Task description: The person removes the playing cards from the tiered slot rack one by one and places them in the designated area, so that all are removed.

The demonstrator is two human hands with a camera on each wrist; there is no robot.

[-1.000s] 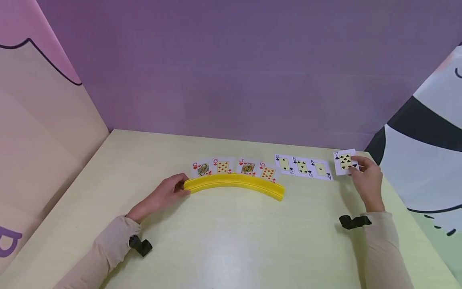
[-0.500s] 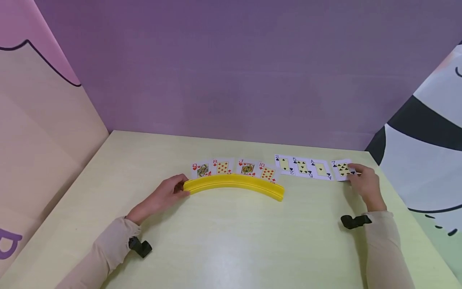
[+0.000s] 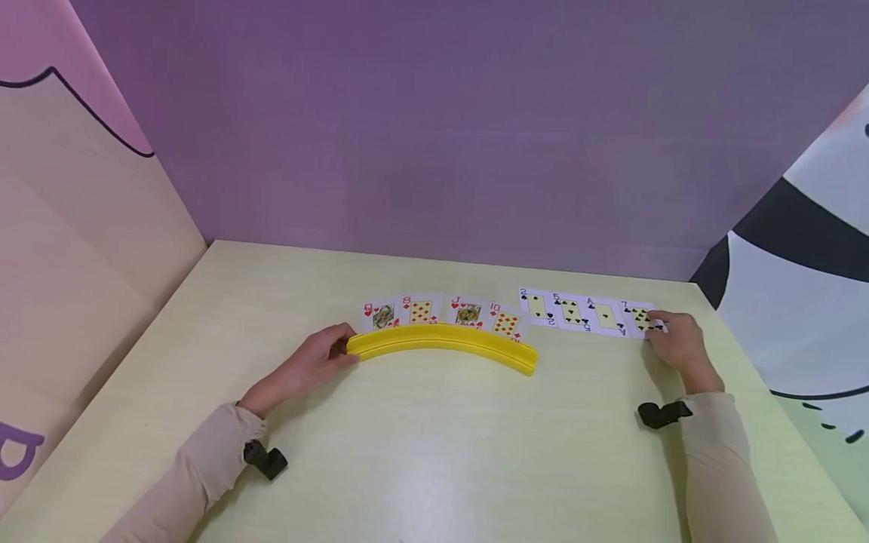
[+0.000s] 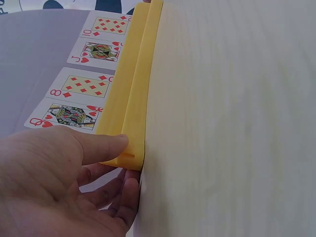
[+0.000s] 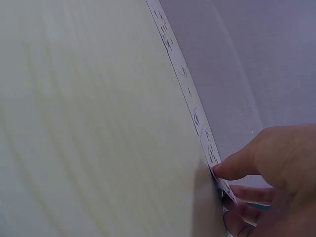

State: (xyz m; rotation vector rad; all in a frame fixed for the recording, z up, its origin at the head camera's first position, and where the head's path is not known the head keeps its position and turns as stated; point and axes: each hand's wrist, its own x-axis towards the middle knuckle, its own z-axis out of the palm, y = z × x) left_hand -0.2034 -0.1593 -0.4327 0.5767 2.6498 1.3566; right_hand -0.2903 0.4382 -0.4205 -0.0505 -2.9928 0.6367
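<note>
My left hand point(image 3: 314, 360) grips the left end of a curved yellow playing-card holder point(image 3: 441, 336). In the left wrist view its thumb lies on top and its fingers curl around the end. Four red-suit playing cards stand in the holder: a queen point(image 3: 382, 315), an eight point(image 3: 420, 311), a jack point(image 3: 468, 314) and a ten point(image 3: 505, 324). My right hand point(image 3: 684, 347) pinches the right edge of a seven of clubs point(image 3: 637, 320) low at the table. That card lies at the right end of a row with a black two point(image 3: 537, 305), five point(image 3: 570, 311) and ace point(image 3: 606, 315).
The pale wooden table point(image 3: 434, 445) reaches back to a purple wall panel point(image 3: 434, 136). Printed panels stand at the left and right sides. The right hand is close to the table's right edge.
My right hand has lowered the seven of clubs to the table and slid it left up against the ace. The left hand has stayed on the card holder.
</note>
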